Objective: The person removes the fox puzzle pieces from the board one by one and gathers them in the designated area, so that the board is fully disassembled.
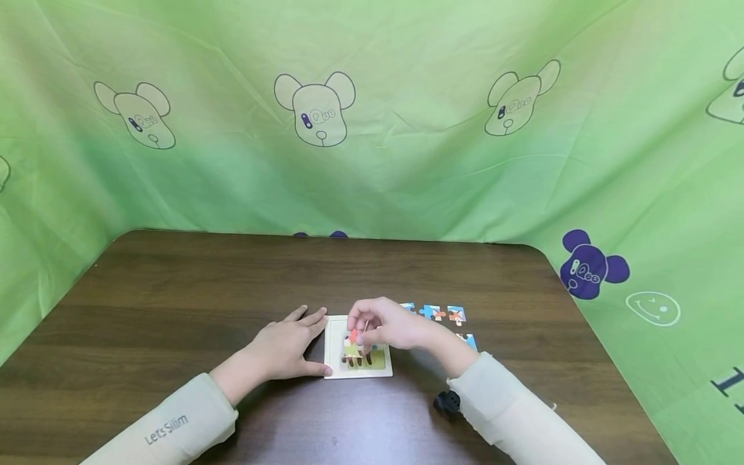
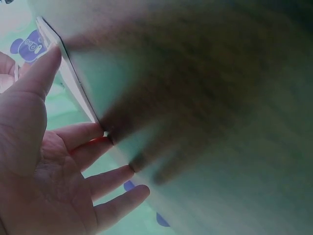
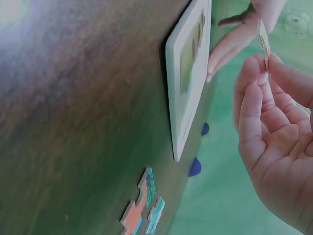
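A white square puzzle frame (image 1: pixel 332 342) lies on the table, with some picture pieces (image 1: pixel 374 361) set along its lower part. My left hand (image 1: pixel 285 349) is spread flat at its left side; in the left wrist view the thumb (image 2: pixel 41 73) and fingertips touch the frame's edge. Above the frame, my right hand (image 1: pixel 386 326) pinches a puzzle piece (image 3: pixel 264 44) between thumb and fingertips. This piece is seen nearly edge-on in the right wrist view, and the hand partly covers it and the frame in the head view.
Several loose puzzle pieces (image 1: pixel 456 314) lie on the brown wooden table (image 1: pixel 232 278) right of the frame, some partly behind the right forearm. A black object (image 1: pixel 447 403) sits at the right cuff. Green printed cloth (image 1: pixel 407 181) hangs around the table's back and sides.
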{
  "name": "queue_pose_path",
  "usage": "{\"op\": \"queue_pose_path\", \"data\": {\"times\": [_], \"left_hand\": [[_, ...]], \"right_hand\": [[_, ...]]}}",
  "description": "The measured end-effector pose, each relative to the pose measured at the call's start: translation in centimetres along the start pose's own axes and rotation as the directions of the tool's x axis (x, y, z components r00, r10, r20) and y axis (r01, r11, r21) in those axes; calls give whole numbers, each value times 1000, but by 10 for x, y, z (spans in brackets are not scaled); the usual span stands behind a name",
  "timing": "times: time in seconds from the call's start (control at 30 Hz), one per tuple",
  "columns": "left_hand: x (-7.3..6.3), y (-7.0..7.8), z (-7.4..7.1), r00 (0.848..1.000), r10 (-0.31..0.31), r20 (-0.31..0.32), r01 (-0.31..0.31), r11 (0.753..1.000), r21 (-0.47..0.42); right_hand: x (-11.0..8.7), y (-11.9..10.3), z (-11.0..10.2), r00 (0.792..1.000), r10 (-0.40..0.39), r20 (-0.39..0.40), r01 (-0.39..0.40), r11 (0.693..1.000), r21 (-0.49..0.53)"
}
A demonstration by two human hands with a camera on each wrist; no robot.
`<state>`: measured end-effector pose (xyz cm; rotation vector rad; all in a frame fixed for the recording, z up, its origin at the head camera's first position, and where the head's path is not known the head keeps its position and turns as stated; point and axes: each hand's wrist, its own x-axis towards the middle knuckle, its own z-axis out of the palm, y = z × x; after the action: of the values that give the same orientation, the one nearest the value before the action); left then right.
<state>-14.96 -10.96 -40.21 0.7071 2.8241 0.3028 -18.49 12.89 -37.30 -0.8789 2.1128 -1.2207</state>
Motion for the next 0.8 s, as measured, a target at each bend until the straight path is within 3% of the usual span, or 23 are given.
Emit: {"op": "queue_pose_path", "data": {"times": [0.27, 0.8], "left_hand": [[-1, 0, -1, 1000, 6, -3, -6, 1000, -2], [-1, 0, 0, 1000, 13, -11, -13, 1000, 13]], "right_hand": [[-12, 8, -9, 998, 53, -18, -53, 998, -27], [-44, 25, -23, 993, 111, -46, -110, 994, 11]]}}
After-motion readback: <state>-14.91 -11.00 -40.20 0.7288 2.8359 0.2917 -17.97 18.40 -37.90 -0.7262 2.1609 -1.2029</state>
